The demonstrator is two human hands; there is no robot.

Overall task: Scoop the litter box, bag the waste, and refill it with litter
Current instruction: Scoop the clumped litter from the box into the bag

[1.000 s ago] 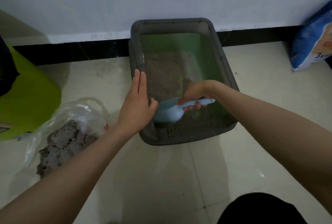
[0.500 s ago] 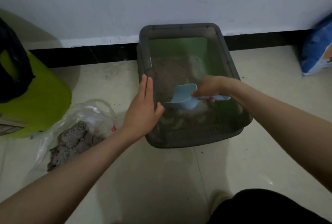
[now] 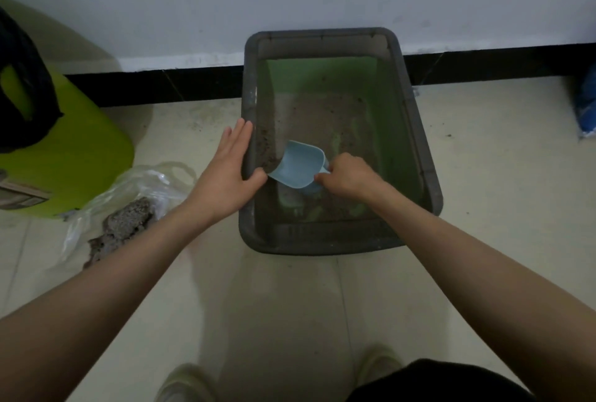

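A grey litter box (image 3: 419, 143) with a green inside stands on the floor against the wall, with a thin layer of brown litter (image 3: 322, 121) on its bottom. My left hand (image 3: 225, 176) rests flat against the box's left rim, fingers straight and thumb hooked over the edge. My right hand (image 3: 350, 176) grips the handle of a light blue scoop (image 3: 298, 164) inside the box; the scoop's mouth points up and left, and its handle is hidden in my fist. A clear plastic bag (image 3: 142, 185) with grey clumped waste (image 3: 125, 224) lies on the floor at left.
A lime-green bin (image 3: 74, 156) with a black liner stands at far left. A blue litter bag (image 3: 585, 111) leans at the right edge. The floor is pale tile with a black skirting along the white wall. My shoes (image 3: 183, 382) show at the bottom.
The scoop has turned from lying sideways to pointing up and left, and my right hand has drawn closer to my left. The view has shifted so the box sits further right.
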